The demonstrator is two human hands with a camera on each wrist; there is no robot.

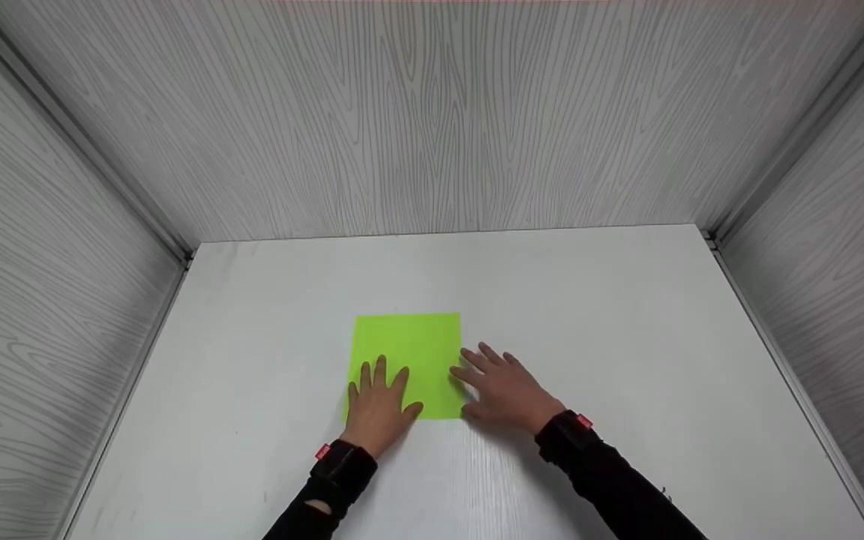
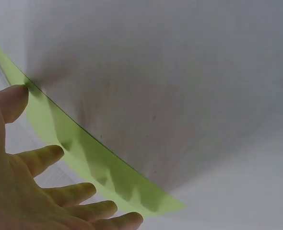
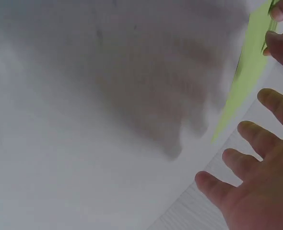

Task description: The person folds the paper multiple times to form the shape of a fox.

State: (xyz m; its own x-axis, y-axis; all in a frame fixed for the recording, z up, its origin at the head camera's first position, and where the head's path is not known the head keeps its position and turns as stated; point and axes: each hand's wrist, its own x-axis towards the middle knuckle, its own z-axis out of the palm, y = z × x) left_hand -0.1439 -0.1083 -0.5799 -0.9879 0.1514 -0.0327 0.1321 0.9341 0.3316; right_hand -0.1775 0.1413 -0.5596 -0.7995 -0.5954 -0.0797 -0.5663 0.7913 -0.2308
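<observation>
A bright green, roughly square sheet of paper (image 1: pixel 413 337) lies flat on the white table. My left hand (image 1: pixel 378 414) is spread over its lower left part, fingers straight and pointing away from me, the thumb near the bottom edge. In the left wrist view, the left fingers (image 2: pixel 74 194) are spread and cast shadows on the paper (image 2: pixel 103 155). My right hand (image 1: pixel 507 390) is at the sheet's right edge, its fingers spread and pointing left, one fingertip overlapping the edge. The right wrist view shows the right fingers (image 3: pixel 259 139) extended beside the green strip of paper (image 3: pixel 244 72).
The white tabletop (image 1: pixel 612 315) stretches around the sheet on all sides. Grey wood-grain panels stand at the back (image 1: pixel 432 120), the left (image 1: pixel 34 285) and the right (image 1: pixel 829 247). Black sleeves with dark wrist bands (image 1: pixel 343 466) cover both forearms.
</observation>
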